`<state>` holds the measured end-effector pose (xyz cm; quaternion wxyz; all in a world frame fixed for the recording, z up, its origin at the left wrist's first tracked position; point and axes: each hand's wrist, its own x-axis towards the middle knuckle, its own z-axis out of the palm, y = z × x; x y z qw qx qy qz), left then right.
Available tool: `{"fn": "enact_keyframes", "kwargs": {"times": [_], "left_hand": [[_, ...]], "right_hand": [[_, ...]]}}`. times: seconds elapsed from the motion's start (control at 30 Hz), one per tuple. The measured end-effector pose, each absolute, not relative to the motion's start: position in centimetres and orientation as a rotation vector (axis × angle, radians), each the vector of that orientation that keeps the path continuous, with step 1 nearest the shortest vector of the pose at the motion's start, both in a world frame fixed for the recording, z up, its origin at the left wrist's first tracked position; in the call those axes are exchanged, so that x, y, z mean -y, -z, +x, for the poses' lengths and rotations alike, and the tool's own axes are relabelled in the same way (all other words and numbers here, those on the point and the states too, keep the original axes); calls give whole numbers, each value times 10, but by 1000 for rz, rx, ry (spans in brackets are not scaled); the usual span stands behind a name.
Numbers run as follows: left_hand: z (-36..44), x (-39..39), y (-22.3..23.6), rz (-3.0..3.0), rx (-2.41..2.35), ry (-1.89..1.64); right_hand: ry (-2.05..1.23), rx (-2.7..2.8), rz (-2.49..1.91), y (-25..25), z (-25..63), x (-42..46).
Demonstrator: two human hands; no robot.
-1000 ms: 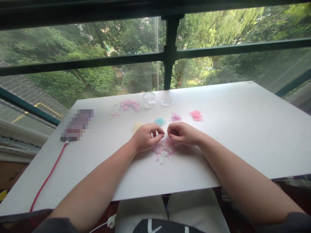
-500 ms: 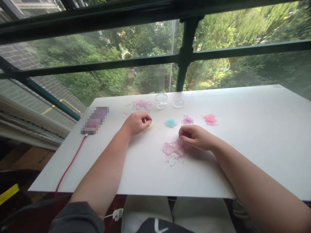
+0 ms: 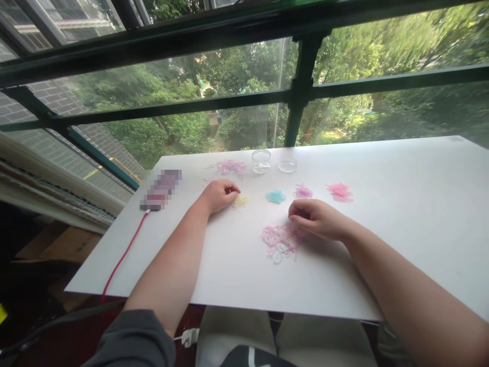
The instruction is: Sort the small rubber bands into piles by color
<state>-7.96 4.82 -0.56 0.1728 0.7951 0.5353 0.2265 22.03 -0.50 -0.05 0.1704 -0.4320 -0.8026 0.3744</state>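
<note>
Grip of my left hand [image 3: 221, 195] curls, tips nearly meeting, at the yellow pile [image 3: 241, 202].
I can't tell if it pinches anything; I judge this a placing step, calling next for a gentle release. My right hand [image 3: 318, 219] curls, contents unclear, at the mixed pile [image 3: 280, 241] on the white surface [image 3: 229, 270].

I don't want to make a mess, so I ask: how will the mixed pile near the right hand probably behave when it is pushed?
The mixed pile would probably spread rather than slide as one block, since it lies loose with gaps. It looks floppy and likely light, being thin and curly throughout. Overlapping parts may drag one another along.
</note>
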Motion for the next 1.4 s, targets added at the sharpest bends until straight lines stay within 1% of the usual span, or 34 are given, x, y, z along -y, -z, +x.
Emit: {"fn": "enact_keyframes", "kwargs": {"times": [0.2, 0.37, 0.47, 0.63, 0.73, 0.87, 0.97, 1.23, 1.4], "left_hand": [[-78, -49, 4, 2275, -1556, -696], [-74, -49, 3, 2218, -1593, -904], [-66, -44, -2, 2248, -1526, -974], [-46, -26, -14, 2459, -1245, -802], [-41, -17, -21, 2461, -1252, -657], [-39, -12, -24, 2428, -1219, -319], [-36, -9, -23, 2371, -1119, -189], [-22, -2, -18, 2326, -1008, -120], [-19, -2, -14, 2356, -991, -171]], "right_hand": [[-917, 2344, -1303, 0, 224, 2], [-921, 2408, -1310, -4, 227, 2], [-952, 2452, -1326, -9, 231, 3], [-1054, 2476, -1365, -15, 239, 3], [-1068, 2467, -1385, -16, 240, 4], [-1003, 2465, -1366, -12, 236, 4], [-922, 2491, -1342, -8, 232, 4], [-752, 2514, -1363, -10, 226, 5], [-745, 2469, -1368, -11, 225, 6]]}}
